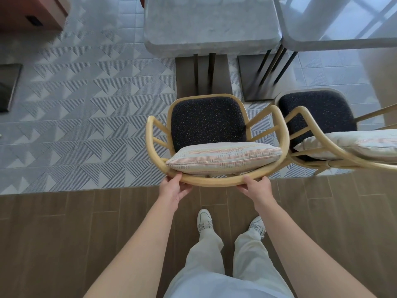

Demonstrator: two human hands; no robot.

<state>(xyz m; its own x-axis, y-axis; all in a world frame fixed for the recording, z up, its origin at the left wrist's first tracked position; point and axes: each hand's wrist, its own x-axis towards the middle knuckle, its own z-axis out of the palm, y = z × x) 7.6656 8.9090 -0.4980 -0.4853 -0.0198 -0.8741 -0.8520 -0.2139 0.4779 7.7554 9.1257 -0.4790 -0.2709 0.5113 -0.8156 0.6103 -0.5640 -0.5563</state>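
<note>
A pale wooden chair (214, 182) with a curved back rail stands in front of me, facing a grey stone table (210, 26). It has a dark speckled seat pad (207, 121), and a striped cushion (223, 157) leans against the back rail. My left hand (174, 189) grips the rail at its left end, thumb on top and fingers curled under. My right hand (256, 188) grips the same rail toward its right end in the same way.
A second matching chair (318, 112) with its own striped cushion (352, 145) stands close on the right, before another table (337, 20). Dark metal table bases (203, 76) stand on the patterned tile floor. I stand on wood flooring (64, 233). A brown cabinet (32, 11) sits far left.
</note>
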